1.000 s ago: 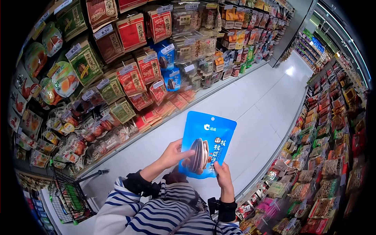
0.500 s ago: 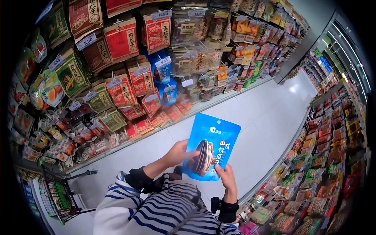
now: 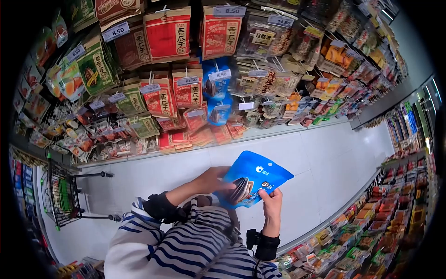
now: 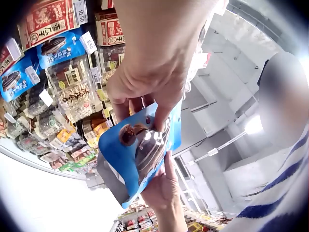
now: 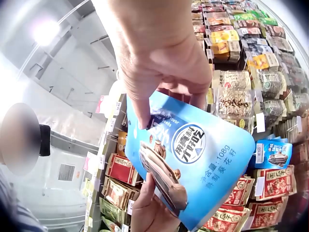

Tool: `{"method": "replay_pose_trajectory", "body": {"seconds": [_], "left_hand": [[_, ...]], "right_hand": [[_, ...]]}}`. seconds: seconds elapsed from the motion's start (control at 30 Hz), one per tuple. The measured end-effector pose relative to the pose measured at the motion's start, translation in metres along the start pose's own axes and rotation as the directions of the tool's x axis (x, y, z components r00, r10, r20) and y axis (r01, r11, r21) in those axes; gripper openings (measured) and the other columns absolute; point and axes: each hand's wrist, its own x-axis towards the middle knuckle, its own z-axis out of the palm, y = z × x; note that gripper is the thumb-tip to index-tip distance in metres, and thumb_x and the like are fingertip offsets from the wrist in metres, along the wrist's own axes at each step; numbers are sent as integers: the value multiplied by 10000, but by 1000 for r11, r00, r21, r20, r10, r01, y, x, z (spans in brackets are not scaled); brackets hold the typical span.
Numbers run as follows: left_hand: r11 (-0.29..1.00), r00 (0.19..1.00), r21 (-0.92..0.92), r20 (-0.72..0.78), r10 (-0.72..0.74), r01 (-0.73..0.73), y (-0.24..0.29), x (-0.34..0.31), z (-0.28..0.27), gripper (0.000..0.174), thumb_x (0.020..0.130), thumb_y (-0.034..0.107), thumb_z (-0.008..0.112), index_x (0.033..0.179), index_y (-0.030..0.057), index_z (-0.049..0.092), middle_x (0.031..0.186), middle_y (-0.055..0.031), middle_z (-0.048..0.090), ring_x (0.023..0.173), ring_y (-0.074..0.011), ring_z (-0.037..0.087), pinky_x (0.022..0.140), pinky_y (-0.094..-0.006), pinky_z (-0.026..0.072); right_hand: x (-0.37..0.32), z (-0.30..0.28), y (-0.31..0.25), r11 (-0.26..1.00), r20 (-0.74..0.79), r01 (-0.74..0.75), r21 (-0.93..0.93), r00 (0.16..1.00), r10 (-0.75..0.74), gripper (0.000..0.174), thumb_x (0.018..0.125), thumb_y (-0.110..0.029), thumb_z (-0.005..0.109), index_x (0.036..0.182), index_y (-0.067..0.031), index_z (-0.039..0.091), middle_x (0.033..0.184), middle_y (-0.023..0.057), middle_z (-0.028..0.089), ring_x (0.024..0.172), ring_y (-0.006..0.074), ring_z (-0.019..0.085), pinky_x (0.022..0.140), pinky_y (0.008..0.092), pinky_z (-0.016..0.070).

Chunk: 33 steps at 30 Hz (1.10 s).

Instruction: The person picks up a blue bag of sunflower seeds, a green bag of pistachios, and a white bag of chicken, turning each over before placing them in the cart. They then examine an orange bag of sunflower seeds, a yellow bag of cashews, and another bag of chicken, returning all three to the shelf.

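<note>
A blue pouch of sunflower seeds [image 3: 260, 169], printed with large striped seeds, is held out in front of the body. My left hand [image 3: 211, 180] grips its left edge, thumb lying over the printed seeds. On the opposite edge my right hand [image 3: 273, 202] pinches the pouch, thumb on the front face and fingers behind. The pouch leans so that its front looks foreshortened in the head view. In the right wrist view its lower print shows between both hands. Matching blue pouches [image 3: 218, 111] hang on the shelf rack ahead.
Hanging red seed bags [image 3: 168, 35], green bags [image 3: 98, 65] and price tags [image 3: 229, 11] fill the rack ahead. A black shopping cart [image 3: 65, 193] stands on the left. White floor [image 3: 306, 153] runs between this rack and packed snack shelves [image 3: 371, 223] on the right.
The pouch has tilted, its front now more foreshortened, and its top edge sits lower in view. The head view has turned toward the hanging rack. Both hands keep their hold.
</note>
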Motion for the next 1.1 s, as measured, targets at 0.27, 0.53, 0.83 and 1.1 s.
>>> {"method": "replay_pose_trajectory", "body": {"seconds": [0.27,0.53,0.83,1.1], "left_hand": [[999,982,47,-190,0,9,-3,43,1,466,715,177,649,1108,15,459,966,-66,561,863,-119,519,740,-268,431],[998,939,-63,-344,4,-27,8,122,23,451,680,120,673,1069,-3,482,938,-71,574,842,-119,521,750,-251,423],[972,783,-220,-590,-196,77,-2,176,39,410,650,135,699,1001,8,529,884,-68,593,802,-117,542,723,-252,435],[920,650,-390,-709,-275,-36,-65,170,35,331,662,88,689,949,2,549,836,-55,603,739,-96,557,661,-238,458]], "right_hand": [[77,-14,-4,999,114,5,-36,993,-1,198,672,-2,642,856,-4,570,789,27,590,695,87,531,623,210,424],[181,-55,-26,992,243,-66,-111,966,92,182,676,-10,641,843,3,570,767,25,586,672,84,522,608,212,420],[263,-67,-18,963,451,-220,-156,851,268,182,684,15,628,857,9,571,789,44,600,686,89,540,626,219,436],[293,-33,32,915,545,-375,-150,740,393,237,691,40,613,920,18,555,848,56,596,763,107,548,699,242,440]]}}
